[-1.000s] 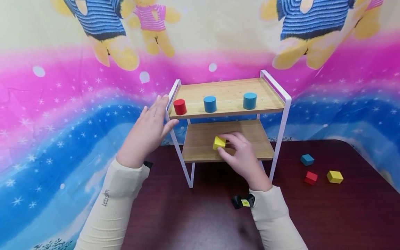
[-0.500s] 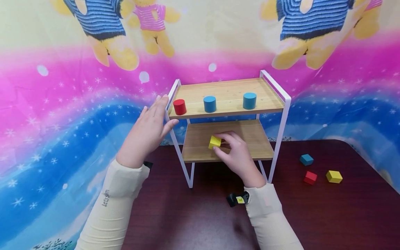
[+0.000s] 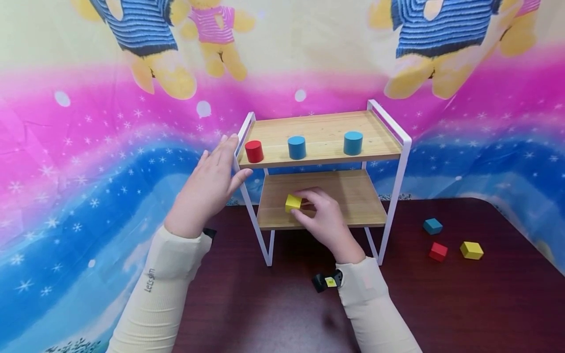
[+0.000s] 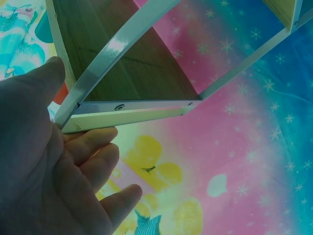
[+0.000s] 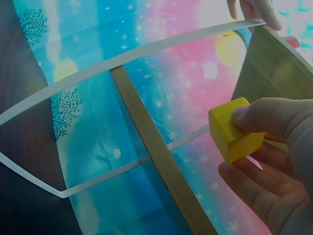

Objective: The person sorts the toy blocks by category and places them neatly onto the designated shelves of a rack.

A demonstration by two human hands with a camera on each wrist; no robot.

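Note:
Between thumb and fingertips, my right hand (image 3: 324,215) pinches a yellow block (image 3: 293,202). It holds the block in front of the lower board (image 3: 273,185) of a two-tier shelf rack; in the right wrist view the yellow block (image 5: 230,129) looks clear of the boards. My left hand (image 3: 203,189) lies with fairly straight fingers against the rack's upper left corner; in the left wrist view the hand (image 4: 63,156) is at the white frame (image 4: 112,51). A red cylinder (image 3: 254,151) and two blue cylinders, left (image 3: 296,147) and right (image 3: 353,143), stand on the top board (image 3: 313,125).
On the dark table (image 3: 485,304), right of the rack, lie a blue block (image 3: 433,226), a red block (image 3: 438,251) and another yellow block (image 3: 472,250). A patterned cloth backdrop (image 3: 300,49) hangs behind. White legs (image 3: 395,201) bound the rack's sides.
My right hand has moved left along the front of the lower board, carrying the yellow block. The left hand and the cylinders have stayed where they were.

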